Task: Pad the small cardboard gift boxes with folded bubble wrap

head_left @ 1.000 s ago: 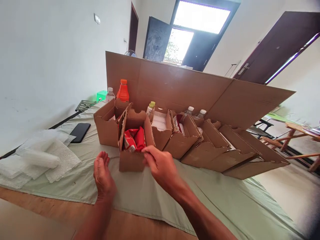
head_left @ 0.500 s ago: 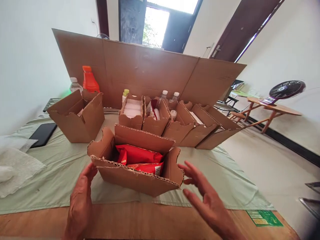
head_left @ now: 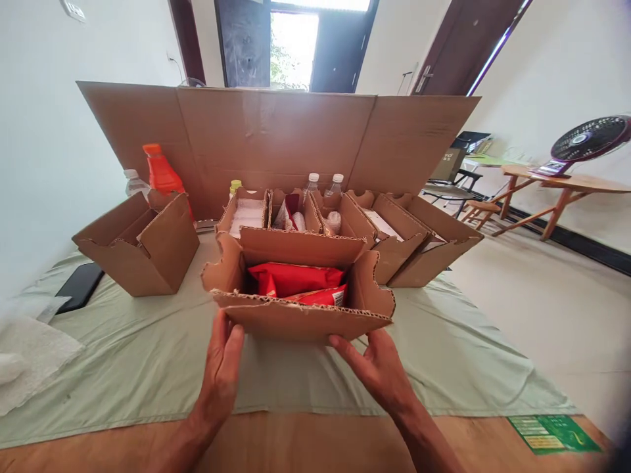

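An open cardboard box is in the middle of the view, holding red packets; one shows a barcode. My left hand grips its lower left side, thumb against the front wall. On the lower right corner, my right hand has its thumb on the front and its other fingers mostly hidden around the side. The box appears to be raised off the cloth, close in front of a row of similar boxes.
A tall cardboard panel stands behind the boxes. At left are another box, an orange bottle, a black phone-like slab and bubble wrap. Green cloth covers the table. A fan stands at right.
Both hands, previously apart and loosely beside the box, now hold it. The box has moved away toward the row and slightly right. The camera view has shifted too.
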Action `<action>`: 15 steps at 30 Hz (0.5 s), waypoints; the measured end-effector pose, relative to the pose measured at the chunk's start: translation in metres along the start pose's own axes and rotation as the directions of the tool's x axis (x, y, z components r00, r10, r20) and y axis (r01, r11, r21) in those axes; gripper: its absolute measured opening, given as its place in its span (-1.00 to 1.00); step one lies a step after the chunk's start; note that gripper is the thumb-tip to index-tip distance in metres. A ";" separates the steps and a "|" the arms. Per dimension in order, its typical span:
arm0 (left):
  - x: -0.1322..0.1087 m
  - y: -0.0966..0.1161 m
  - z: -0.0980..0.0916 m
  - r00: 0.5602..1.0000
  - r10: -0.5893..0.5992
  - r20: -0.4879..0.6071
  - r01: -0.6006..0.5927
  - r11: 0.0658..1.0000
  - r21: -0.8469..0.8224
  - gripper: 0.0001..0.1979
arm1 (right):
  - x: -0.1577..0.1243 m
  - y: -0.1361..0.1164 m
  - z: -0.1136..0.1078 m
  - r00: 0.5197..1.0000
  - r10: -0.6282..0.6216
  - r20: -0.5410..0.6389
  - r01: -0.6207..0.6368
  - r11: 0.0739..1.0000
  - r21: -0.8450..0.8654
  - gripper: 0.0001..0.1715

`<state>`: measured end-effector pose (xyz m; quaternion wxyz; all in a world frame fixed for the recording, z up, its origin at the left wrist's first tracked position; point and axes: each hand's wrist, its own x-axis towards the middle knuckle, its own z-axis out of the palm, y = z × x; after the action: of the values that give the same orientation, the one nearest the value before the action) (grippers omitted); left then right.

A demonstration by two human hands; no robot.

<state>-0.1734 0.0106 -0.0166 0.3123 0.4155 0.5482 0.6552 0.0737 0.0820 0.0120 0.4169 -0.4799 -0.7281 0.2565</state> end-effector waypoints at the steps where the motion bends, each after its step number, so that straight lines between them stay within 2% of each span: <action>1: 0.003 -0.004 0.006 0.999 -0.021 0.031 0.021 1.000 0.017 -0.46 | 0.002 0.008 -0.003 0.999 0.040 0.003 -0.041 0.999 0.007 -0.44; 5: 0.005 -0.033 0.011 0.990 -0.098 0.105 0.086 0.990 0.115 -0.32 | -0.008 0.046 0.003 0.989 0.147 0.028 -0.147 0.989 0.002 -0.42; 8: 0.003 -0.051 0.004 0.990 -0.109 0.094 0.092 0.981 0.169 -0.38 | -0.024 0.067 0.015 0.987 0.164 0.000 -0.163 0.984 -0.073 -0.42; 12: 0.001 -0.058 0.000 0.989 -0.139 0.045 0.123 0.960 0.251 -0.42 | -0.031 0.071 0.020 0.983 0.175 -0.052 -0.179 0.981 -0.076 -0.58; 15: -0.004 -0.056 0.004 0.992 -0.130 0.000 0.125 0.949 0.288 -0.43 | -0.031 0.067 0.016 0.977 0.211 -0.012 -0.212 0.974 -0.077 -0.64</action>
<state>-0.1710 0.0200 -0.0716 0.2952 0.4264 0.6603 0.5432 0.0984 0.0817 -0.0598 0.3695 -0.5709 -0.6816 0.2701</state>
